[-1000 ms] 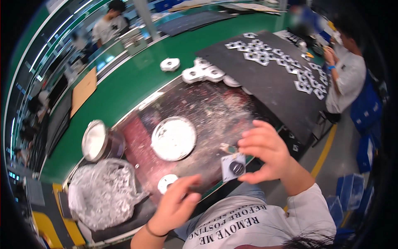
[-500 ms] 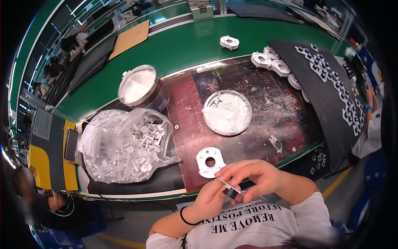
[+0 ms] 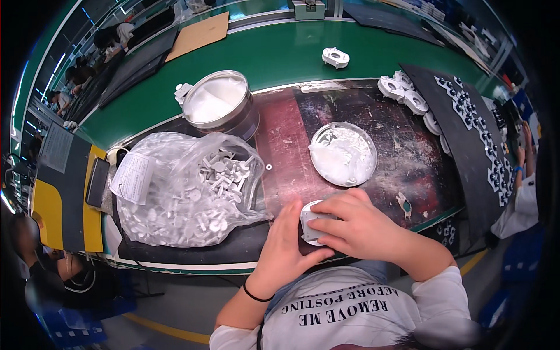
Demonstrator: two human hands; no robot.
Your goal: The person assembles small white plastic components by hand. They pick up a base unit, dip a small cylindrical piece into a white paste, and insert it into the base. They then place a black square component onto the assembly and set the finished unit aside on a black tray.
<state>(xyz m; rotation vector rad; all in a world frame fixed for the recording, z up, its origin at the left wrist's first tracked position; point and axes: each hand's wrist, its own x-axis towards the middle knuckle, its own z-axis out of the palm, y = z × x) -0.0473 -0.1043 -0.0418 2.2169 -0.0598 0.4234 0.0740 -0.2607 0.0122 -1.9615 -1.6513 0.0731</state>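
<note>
**Both hands shifted up onto the bench, plate now over the housing**

Half a second ago the plate (image 3: 311, 228) was held at the bench's near edge; now it lies over the white housing (image 3: 312, 205), whose rim shows past it at 12 and 6 o'clock. Whether it sits flush, I cannot tell.

Clock directions run from the plate. At 8 o'clock, the left hand (image 3: 290, 244) is opened wide, fingers straight and together along the housing's left edge, thumb spread well apart; whether it grips is unclear. At 3 o'clock, the right hand (image 3: 354, 226) has its fingers slightly parted and bent, tips resting on the plate; its thumb is hidden, so I cannot tell whether it pinches anything.

Near 1 o'clock stands the dish (image 3: 344, 155), smeared white inside. Toward 11 lie a small washer (image 3: 268, 167) and, farther, the tub (image 3: 214, 100). Between 9 and 10 sits the bag (image 3: 175, 201) of white pieces. Around 2 o'clock is the black sheet (image 3: 434, 125).
</note>
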